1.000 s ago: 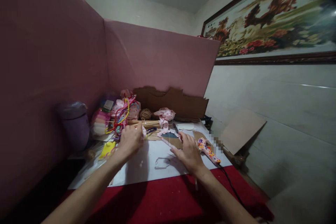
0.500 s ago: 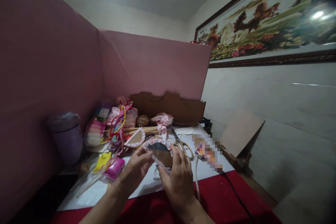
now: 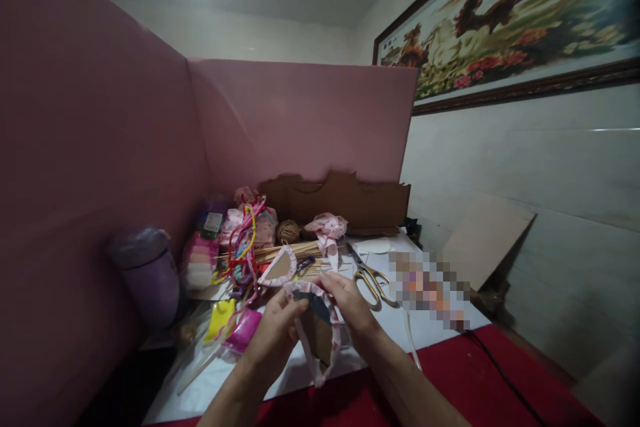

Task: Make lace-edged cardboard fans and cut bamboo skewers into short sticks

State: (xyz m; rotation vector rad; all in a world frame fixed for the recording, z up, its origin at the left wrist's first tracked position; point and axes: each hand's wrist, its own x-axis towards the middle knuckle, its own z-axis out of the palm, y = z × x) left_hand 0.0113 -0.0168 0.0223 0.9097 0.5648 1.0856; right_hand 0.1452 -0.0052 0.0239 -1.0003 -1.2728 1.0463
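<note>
Between my hands is a cardboard piece edged with pale pink printed fabric [image 3: 320, 340], tilted, with a dark patch on its upper part. My left hand [image 3: 280, 323] grips its left edge, thumb lying over the face. My right hand [image 3: 353, 307] is closed on its upper right edge, fingers along the fabric border. Just beyond them lies a similar half-round cardboard piece with a fabric border [image 3: 279, 268]. Gold-handled scissors [image 3: 373, 283] rest to the right of my right hand. Yellow [image 3: 220, 319] and magenta [image 3: 243, 331] packets lie left of my left hand.
Coloured cords [image 3: 245, 247], a twine ball [image 3: 289, 231], thin wooden sticks [image 3: 305, 250] and crumpled pink fabric [image 3: 327, 230] crowd the back. A purple lidded container [image 3: 147, 280] stands left. A black cable [image 3: 500, 367] crosses the red cloth [image 3: 435, 380] on the right.
The held piece has turned from lying crosswise to pointing downward towards me. My left thumb has moved onto its face, and my right hand has shifted up along its edge. The view has shifted slightly.
</note>
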